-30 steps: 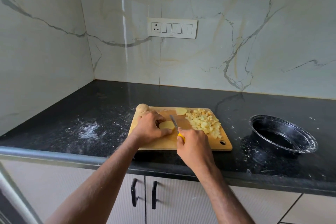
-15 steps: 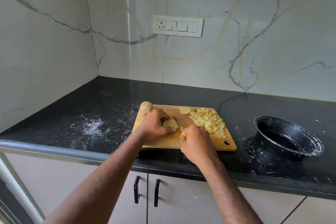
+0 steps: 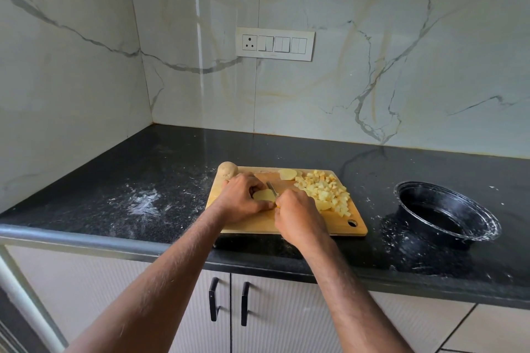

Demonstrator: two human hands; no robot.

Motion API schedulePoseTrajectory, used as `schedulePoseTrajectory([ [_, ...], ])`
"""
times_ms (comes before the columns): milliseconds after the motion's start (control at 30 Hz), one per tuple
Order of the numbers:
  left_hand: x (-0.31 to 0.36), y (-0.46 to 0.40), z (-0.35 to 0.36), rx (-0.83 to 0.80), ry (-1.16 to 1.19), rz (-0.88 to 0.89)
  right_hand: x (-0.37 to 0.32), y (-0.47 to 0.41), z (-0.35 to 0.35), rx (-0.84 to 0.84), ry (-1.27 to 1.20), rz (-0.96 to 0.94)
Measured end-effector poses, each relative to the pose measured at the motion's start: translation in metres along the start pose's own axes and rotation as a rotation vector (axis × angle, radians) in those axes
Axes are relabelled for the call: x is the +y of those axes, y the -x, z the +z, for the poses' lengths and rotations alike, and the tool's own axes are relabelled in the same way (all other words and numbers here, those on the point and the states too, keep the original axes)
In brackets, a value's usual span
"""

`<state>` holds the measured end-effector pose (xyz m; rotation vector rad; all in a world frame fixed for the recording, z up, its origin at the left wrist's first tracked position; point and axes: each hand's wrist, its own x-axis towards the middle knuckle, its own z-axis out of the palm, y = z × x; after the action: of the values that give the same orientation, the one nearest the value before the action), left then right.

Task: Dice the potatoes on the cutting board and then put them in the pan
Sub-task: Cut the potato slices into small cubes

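Yellow-fleshed potato slice [image 3: 263, 195] sits pinned on the board [image 3: 329, 228] by your left hand [image 3: 241, 200]; your right hand [image 3: 298, 216] clenches the knife [image 3: 272, 188]. Blade close to fingertips: a slip cuts you.

pan [image 3: 447, 213] right of board [image 3: 286, 225]; dice [image 3: 324, 190] on it.

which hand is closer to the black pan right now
Right. The right hand grips the knife over the board, to the left of the pan. The left hand holds a potato slice farther left.
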<state>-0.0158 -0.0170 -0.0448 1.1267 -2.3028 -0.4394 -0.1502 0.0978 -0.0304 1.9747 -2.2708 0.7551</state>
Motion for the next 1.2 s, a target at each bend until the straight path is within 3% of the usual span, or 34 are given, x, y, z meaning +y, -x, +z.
schedulePoseTrajectory([
  [500, 0.005, 0.002, -0.001, 0.003, 0.001, -0.034, 0.018, 0.041, -0.018, -0.012, -0.088, -0.018],
  [733, 0.007, 0.006, -0.004, 0.002, 0.019, -0.023, 0.025, 0.036, -0.028, 0.103, -0.154, 0.028],
  [1200, 0.002, 0.005, -0.001, 0.079, 0.062, -0.008, -0.002, 0.03, -0.004, 0.081, 0.025, -0.044],
])
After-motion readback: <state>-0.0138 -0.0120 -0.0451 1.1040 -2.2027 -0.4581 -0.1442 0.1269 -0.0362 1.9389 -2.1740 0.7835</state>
